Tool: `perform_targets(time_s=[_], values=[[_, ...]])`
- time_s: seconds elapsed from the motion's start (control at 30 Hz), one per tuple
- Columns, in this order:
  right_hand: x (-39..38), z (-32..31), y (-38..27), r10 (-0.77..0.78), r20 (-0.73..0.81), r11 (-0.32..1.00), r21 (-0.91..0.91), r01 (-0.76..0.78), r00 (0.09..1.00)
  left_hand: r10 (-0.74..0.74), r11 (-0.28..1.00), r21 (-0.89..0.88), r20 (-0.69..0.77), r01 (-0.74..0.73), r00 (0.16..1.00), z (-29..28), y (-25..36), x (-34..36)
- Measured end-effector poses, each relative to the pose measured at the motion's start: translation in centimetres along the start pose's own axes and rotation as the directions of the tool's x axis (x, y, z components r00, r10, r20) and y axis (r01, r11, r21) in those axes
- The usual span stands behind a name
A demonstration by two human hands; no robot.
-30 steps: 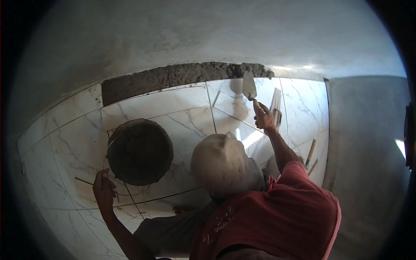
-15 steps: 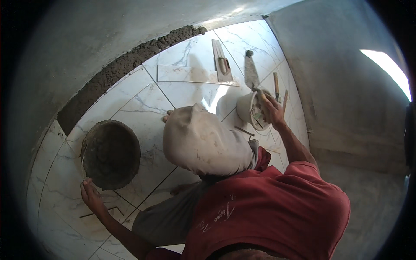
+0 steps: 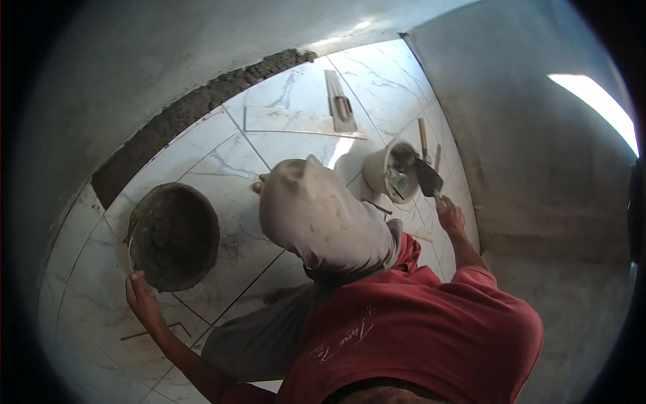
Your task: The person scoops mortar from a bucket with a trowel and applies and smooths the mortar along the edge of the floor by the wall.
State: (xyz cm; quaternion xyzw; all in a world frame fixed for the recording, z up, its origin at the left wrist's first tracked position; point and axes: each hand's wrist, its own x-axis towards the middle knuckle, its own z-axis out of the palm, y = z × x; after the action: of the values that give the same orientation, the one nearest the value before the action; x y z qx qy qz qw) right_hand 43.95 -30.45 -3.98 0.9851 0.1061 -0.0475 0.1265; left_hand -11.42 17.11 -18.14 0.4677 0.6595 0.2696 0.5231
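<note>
My right hand [image 3: 449, 215] grips a trowel [image 3: 428, 176] by its handle, the blade at the right side of a small white bucket [image 3: 376, 168] with dark and greenish contents. My left hand [image 3: 142, 299] is closed at the wire handle on the near side of a dark bucket [image 3: 173, 237] of grey mortar. Between the buckets is my bent knee [image 3: 303, 202] in dusty pale trousers. Along the foot of the back wall runs a strip of rough wet mortar [image 3: 175, 128].
A flat finishing trowel [image 3: 342, 101] lies on a tile strip [image 3: 282, 121] on the marbled tile floor [image 3: 367, 71]. A wooden-handled tool [image 3: 423, 138] is behind the white bucket. A thin bent rod [image 3: 155, 327] lies by my left hand. A grey wall [image 3: 531, 168] bounds the right.
My right hand has brought the trowel from the mortar strip down and right to the white bucket, the blade lately swinging lower. The view has turned rightward; my left hand stays at the dark bucket.
</note>
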Motion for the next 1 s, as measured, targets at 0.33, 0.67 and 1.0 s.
perform_targets(time_s=[0.33,0.67,1.0], values=[[8.4,1.1,-21.5,-0.676,-0.071,0.69,0.29,0.664,0.733,-0.051,0.998,0.023,0.018,0.051,0.999,0.5,2.4,-1.8],[24.7,11.7,-42.7,-0.965,-0.103,0.211,0.252,0.945,0.243,-0.096,0.973,0.201,-0.108,0.117,0.99,1.4,3.5,-4.7],[34.7,8.2,-40.1,-0.894,0.016,0.425,0.349,0.835,0.448,-0.044,0.892,0.444,-0.112,0.09,0.993,1.3,2.9,-0.7]])
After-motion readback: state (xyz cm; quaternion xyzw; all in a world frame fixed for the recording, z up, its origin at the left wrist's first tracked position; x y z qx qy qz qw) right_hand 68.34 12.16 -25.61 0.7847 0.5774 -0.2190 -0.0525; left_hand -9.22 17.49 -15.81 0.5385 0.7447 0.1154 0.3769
